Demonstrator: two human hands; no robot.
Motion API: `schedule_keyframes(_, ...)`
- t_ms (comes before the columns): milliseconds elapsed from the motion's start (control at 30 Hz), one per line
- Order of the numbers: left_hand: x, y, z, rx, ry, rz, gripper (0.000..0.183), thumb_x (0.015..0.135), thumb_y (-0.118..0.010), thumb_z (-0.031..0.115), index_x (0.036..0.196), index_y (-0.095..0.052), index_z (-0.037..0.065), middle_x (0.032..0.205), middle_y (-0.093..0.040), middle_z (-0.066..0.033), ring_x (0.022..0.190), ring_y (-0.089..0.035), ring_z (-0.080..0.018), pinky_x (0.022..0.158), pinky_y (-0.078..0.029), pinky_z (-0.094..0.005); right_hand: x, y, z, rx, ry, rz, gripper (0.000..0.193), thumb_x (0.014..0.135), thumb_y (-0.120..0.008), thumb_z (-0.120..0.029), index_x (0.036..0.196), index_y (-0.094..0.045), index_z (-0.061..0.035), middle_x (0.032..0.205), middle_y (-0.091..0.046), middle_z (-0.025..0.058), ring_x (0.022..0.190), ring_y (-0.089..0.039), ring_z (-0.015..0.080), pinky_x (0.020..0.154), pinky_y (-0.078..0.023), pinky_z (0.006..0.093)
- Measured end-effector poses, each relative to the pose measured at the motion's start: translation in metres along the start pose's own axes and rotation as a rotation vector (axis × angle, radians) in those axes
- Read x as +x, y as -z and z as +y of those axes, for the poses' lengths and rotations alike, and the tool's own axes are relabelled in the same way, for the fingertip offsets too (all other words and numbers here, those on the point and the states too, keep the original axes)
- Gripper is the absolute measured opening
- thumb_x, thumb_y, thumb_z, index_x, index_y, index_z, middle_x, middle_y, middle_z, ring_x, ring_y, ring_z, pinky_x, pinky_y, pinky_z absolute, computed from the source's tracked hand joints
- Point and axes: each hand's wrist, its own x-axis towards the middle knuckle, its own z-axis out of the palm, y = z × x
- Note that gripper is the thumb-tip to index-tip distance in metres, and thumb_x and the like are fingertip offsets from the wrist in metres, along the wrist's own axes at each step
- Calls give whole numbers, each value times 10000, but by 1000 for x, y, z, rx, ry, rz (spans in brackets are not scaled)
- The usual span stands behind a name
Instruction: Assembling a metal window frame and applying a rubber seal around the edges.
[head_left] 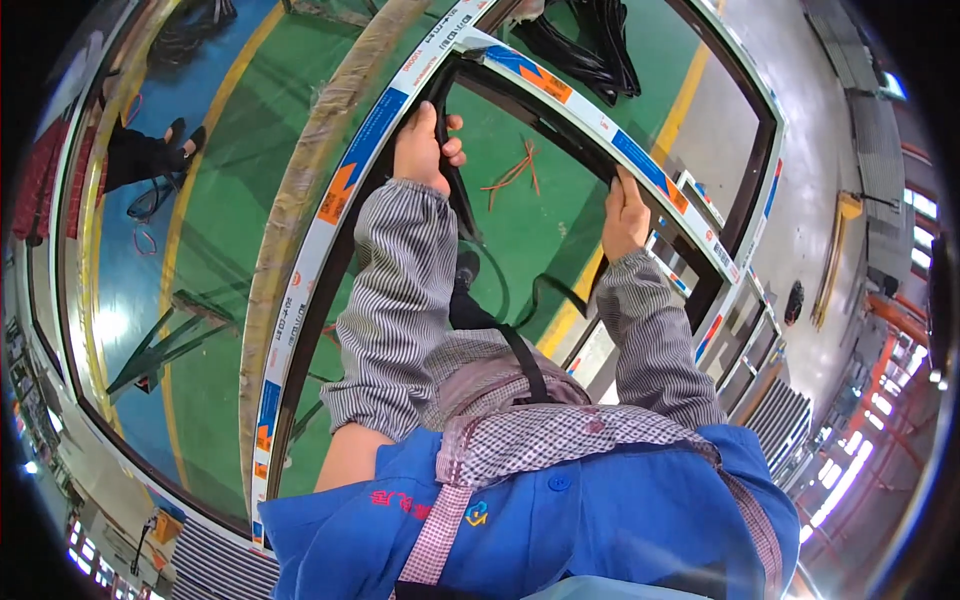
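A large window frame [545, 85], covered with white, blue and orange film, stands in front of me. Near its upper left corner, my left hand [425, 148] has its fingers closed around a black rubber sealing strip [458, 195]. From that hand the strip hangs down and curls over the green floor. My right hand [626, 215] is pressed against the inner edge of the frame's top bar, farther right, with its fingers together on the bar. Its fingertips are partly hidden there, so whether strip lies under them does not show.
Bundled black strips [600, 45] lie on the floor beyond the frame. Thin orange-red scraps [525, 170] are seen through its opening. More frames [705, 200] lean at the right. A green metal stand [165, 340] is at the left, and another person's legs [135, 160] are farther back.
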Motion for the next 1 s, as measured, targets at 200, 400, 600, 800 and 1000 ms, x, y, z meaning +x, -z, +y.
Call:
schedule_keyframes(200,3,3,-1,-33,25,-9,251,975,-384,348,995,-444,105,786,-533,-26,492,-358,-86,469,-331,-257,2,4,-3,28,-92,-103,309,954,-452,-183,1220,-513,-40,602,-406,-13,546,-357,61,504,-319,216)
schedule_keyframes(400,-12,4,-8,-17,-13,46,248,970,-404,344,1009,-447,102,819,-537,-25,491,-358,-84,469,-333,-252,4,0,-1,116,-28,-65,305,948,-461,-160,1225,-518,-45,607,-411,-1,548,-370,75,512,-339,225)
schedule_keyframes(600,-39,-2,-32,29,-102,89,265,968,-408,341,976,-455,80,856,-551,-33,502,-370,-90,471,-328,-250,6,3,-5,43,-81,-61,295,925,-486,-147,1201,-533,-56,592,-479,105,527,-459,141,536,-405,280)
schedule_keyframes(800,-31,-5,-26,3,-111,167,281,959,-424,364,982,-457,86,837,-546,-29,502,-371,-94,471,-331,-261,-8,20,-24,-31,117,-189,242,904,-521,-147,1129,-560,-64,792,-596,214,670,-604,316,634,-458,315)
schedule_keyframes(1000,12,-12,8,5,67,117,303,976,-372,362,945,-456,73,782,-522,-4,493,-353,-77,470,-316,-242,-17,21,-40,48,84,-285,280,898,-519,-99,1175,-555,-96,664,-546,166,536,-536,267,532,-422,297)
